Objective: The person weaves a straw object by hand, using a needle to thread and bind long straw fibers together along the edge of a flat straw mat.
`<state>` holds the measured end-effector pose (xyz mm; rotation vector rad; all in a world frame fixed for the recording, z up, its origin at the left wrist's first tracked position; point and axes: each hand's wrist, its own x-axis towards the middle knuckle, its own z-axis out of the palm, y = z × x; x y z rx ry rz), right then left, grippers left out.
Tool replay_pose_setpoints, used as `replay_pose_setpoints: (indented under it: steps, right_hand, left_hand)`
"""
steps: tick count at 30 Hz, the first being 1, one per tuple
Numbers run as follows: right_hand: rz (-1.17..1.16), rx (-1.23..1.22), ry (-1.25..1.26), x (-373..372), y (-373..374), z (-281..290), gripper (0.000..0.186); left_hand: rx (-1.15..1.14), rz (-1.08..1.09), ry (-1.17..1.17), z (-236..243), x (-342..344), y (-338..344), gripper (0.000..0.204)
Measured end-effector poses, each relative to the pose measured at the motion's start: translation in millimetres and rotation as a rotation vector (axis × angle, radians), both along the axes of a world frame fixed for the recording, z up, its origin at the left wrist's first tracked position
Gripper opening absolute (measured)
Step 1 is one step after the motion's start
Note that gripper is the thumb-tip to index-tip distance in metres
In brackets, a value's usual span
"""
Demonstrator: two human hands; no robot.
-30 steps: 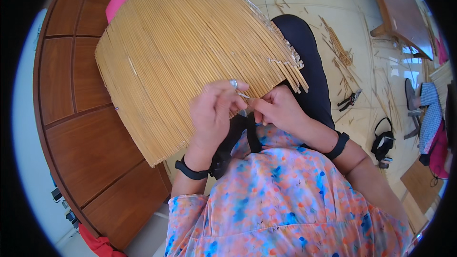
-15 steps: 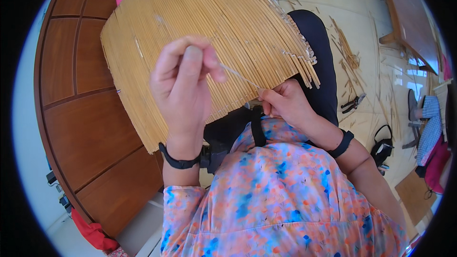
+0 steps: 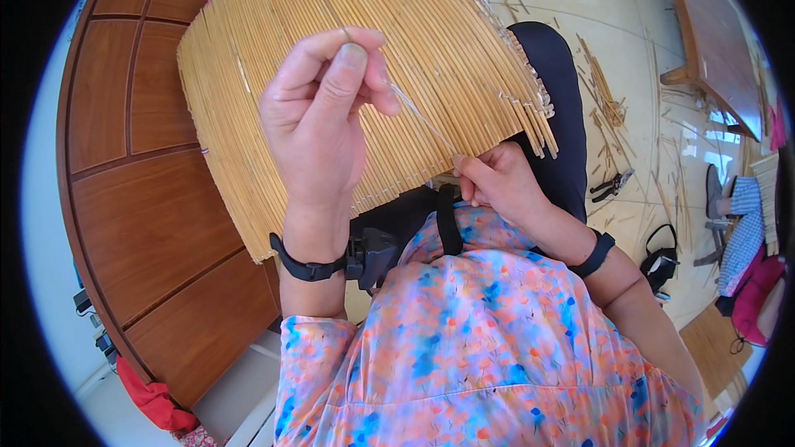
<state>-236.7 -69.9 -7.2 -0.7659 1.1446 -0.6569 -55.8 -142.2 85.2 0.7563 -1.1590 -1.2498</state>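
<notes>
A mat of thin straw-coloured sticks, bound side by side, lies across my lap. Above it, my left hand is raised, thumb and forefinger pinched; a thin dark sliver shows at the fingertips, too fine to name surely. A pale doubled thread runs taut from this hand's curled fingers down to the mat's near edge. There, my right hand pinches the thread's lower end between thumb and forefinger. Stitches show along that edge, and a few stick ends jut out at the right corner.
Brown wooden panelling stands close on the left. On the tiled floor to the right lie loose sticks, pruning shears and a black strapped item. A wooden table is at the upper right, with another person's checked trouser leg below it.
My left hand has risen and tilted slightly, drawing a longer stretch of thread away from the edge. The right hand keeps its pinch at nearly the same spot.
</notes>
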Motion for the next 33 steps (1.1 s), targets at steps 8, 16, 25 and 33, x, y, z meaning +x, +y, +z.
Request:
replay_pose_setpoints:
  steps: [8, 16, 25, 33]
  right_hand:
    - [0.016, -0.014, 0.019, 0.5, 0.1, 0.6, 0.034]
    - [0.013, 0.004, 0.009, -1.1, 1.2, 0.0, 0.036]
    - [0.012, -0.166, 0.092, -4.5, 4.6, 1.9, 0.032]
    - [-0.053, -0.088, 0.031, -3.0, 5.6, -0.7, 0.028]
  left_hand:
    - [-0.071, 0.019, -0.207, 12.7, -4.4, 7.4, 0.016]
    - [-0.086, 0.089, -0.331, 13.3, -5.0, 1.8, 0.013]
    - [-0.25, 0.017, -1.255, 0.7, 18.1, 44.6, 0.012]
    - [-0.348, -0.181, -1.456, -4.1, 14.0, 53.5, 0.024]
